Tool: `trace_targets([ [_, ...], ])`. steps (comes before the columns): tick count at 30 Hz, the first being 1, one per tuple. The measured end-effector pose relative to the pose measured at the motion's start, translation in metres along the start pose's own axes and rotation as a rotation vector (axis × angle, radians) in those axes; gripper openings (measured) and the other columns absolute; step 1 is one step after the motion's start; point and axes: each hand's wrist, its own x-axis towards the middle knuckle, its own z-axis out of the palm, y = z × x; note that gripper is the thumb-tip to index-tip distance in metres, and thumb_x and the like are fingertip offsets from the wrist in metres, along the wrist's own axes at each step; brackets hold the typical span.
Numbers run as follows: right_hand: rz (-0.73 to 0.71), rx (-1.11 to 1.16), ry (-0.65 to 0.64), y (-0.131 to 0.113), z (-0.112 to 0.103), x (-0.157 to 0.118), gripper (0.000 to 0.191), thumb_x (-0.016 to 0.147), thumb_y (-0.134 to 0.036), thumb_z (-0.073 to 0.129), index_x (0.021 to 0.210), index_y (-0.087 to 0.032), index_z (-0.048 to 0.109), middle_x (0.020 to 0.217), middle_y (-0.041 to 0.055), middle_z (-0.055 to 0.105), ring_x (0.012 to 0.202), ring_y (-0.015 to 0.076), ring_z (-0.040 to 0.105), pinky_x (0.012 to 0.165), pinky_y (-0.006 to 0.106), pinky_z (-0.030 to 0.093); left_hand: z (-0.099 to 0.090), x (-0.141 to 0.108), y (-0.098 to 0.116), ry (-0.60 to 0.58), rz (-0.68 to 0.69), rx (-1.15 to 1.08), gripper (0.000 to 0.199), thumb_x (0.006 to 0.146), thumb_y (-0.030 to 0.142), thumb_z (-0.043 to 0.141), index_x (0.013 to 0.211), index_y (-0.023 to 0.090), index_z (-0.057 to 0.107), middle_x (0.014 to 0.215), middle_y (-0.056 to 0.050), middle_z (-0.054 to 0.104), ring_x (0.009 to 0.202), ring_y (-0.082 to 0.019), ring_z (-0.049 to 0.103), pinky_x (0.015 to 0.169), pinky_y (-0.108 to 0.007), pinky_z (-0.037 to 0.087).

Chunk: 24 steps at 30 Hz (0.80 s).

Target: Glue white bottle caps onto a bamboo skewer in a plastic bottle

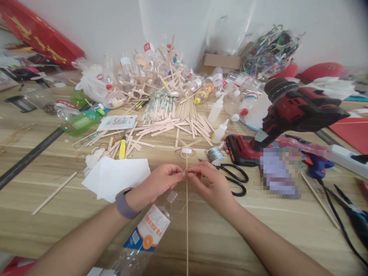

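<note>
A long thin wooden stick (187, 222) runs from the bottom edge up to a white bottle cap (186, 150), where flat craft sticks (193, 144) form a small cross. My left hand (161, 180), with a watch on the wrist, pinches at the stick below the cap. From the other side, my right hand (211, 182) pinches at the same spot, fingertips close to the left ones. A thin strand seems to loop around the stick there; its detail is blurred. Beneath my left forearm lies a clear plastic bottle (148, 230) with an orange, white and blue label.
White paper (117, 176) and a yellow screwdriver (122, 148) lie at the left. Craft sticks (163, 128) and bottles are heaped behind. Black-handled scissors (235, 178), a wire spool (216, 155), a red drill (296, 111), a glue gun (317, 165) and pliers (353, 211) are at the right.
</note>
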Motion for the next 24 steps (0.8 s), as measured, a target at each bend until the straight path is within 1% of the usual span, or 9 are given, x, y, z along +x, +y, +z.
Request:
trace_targets([
  [1, 0.003, 0.006, -0.033, 0.0009, 0.0012, -0.0007, 0.013, 0.086, -0.019, 0.056, 0.088, -0.021, 0.069, 0.08, 0.005, 0.066, 0.072, 0.0169, 0.06, 0.063, 0.029, 0.049, 0.0001, 0.0003, -0.0007, 0.004, 0.004, -0.008, 0.034, 0.079, 0.05, 0.057, 0.074, 0.016, 0.058, 0.052, 0.008, 0.039, 0.046, -0.007, 0.03, 0.046, -0.021, 0.021],
  [3, 0.023, 0.029, -0.072, 0.0033, 0.0037, -0.0015, 0.014, 0.086, -0.019, 0.057, 0.091, -0.02, 0.069, 0.082, 0.0058, 0.067, 0.073, 0.0171, 0.062, 0.062, 0.029, 0.05, 0.0004, 0.0007, -0.0013, 0.017, -0.001, -0.002, 0.032, 0.079, 0.047, 0.056, 0.074, 0.016, 0.057, 0.051, 0.008, 0.039, 0.045, -0.007, 0.029, 0.045, -0.022, 0.021],
  [8, 0.067, 0.039, -0.095, 0.0052, 0.0061, -0.0011, 0.014, 0.086, -0.017, 0.057, 0.089, -0.02, 0.07, 0.079, 0.0044, 0.066, 0.069, 0.0154, 0.062, 0.059, 0.027, 0.049, 0.0004, 0.0007, 0.0015, 0.054, 0.014, 0.116, 0.026, 0.079, 0.041, 0.054, 0.075, 0.016, 0.059, 0.05, 0.007, 0.043, 0.043, -0.008, 0.034, 0.045, -0.021, 0.026],
  [11, 0.045, -0.003, -0.099, 0.0039, 0.0052, -0.0004, 0.014, 0.086, -0.015, 0.056, 0.086, -0.02, 0.069, 0.075, 0.003, 0.063, 0.065, 0.0141, 0.059, 0.056, 0.025, 0.047, 0.0005, 0.0003, 0.0031, 0.085, 0.056, 0.214, 0.024, 0.079, 0.038, 0.054, 0.076, 0.016, 0.062, 0.052, 0.005, 0.047, 0.046, -0.009, 0.04, 0.047, -0.021, 0.031],
  [14, -0.008, -0.076, -0.109, 0.0036, 0.0043, 0.0, 0.014, 0.086, -0.015, 0.055, 0.081, -0.02, 0.066, 0.072, 0.0029, 0.06, 0.064, 0.015, 0.057, 0.056, 0.026, 0.046, 0.0009, -0.0003, 0.0041, 0.11, 0.09, 0.282, 0.022, 0.079, 0.037, 0.053, 0.075, 0.017, 0.062, 0.057, 0.003, 0.053, 0.05, -0.011, 0.045, 0.049, -0.021, 0.033],
  [18, -0.088, -0.178, -0.126, 0.004, 0.0032, -0.0003, 0.015, 0.089, -0.017, 0.05, 0.082, -0.019, 0.063, 0.078, 0.0058, 0.06, 0.072, 0.0185, 0.058, 0.063, 0.031, 0.049, 0.0004, -0.0003, 0.0044, 0.117, 0.105, 0.311, 0.021, 0.079, 0.036, 0.053, 0.074, 0.017, 0.061, 0.06, 0.003, 0.055, 0.052, -0.011, 0.048, 0.05, -0.022, 0.034],
  [20, -0.147, -0.218, -0.09, 0.004, 0.0027, -0.0007, 0.014, 0.089, -0.018, 0.05, 0.084, -0.019, 0.062, 0.086, 0.0089, 0.061, 0.08, 0.0206, 0.059, 0.068, 0.034, 0.05, -0.0007, 0.0009, 0.0027, 0.093, 0.09, 0.284, 0.022, 0.08, 0.036, 0.052, 0.074, 0.017, 0.061, 0.056, 0.004, 0.053, 0.049, -0.011, 0.045, 0.05, -0.022, 0.033],
  [22, -0.238, -0.262, -0.049, 0.004, 0.0023, -0.0011, 0.013, 0.088, -0.015, 0.05, 0.084, -0.02, 0.062, 0.099, 0.0119, 0.062, 0.091, 0.0228, 0.059, 0.076, 0.037, 0.05, -0.0019, 0.0028, -0.0002, 0.05, 0.083, 0.247, 0.022, 0.08, 0.036, 0.052, 0.074, 0.017, 0.06, 0.054, 0.004, 0.051, 0.048, -0.01, 0.044, 0.049, -0.022, 0.032],
  [24, -0.328, -0.298, -0.045, 0.0041, 0.0023, -0.0013, 0.014, 0.087, -0.012, 0.05, 0.084, -0.021, 0.06, 0.108, 0.0114, 0.064, 0.1, 0.0245, 0.058, 0.084, 0.041, 0.047, -0.0028, 0.0046, -0.003, 0.011, 0.098, 0.222, 0.024, 0.081, 0.038, 0.053, 0.073, 0.016, 0.059, 0.055, 0.004, 0.051, 0.05, -0.011, 0.045, 0.05, -0.022, 0.032],
])
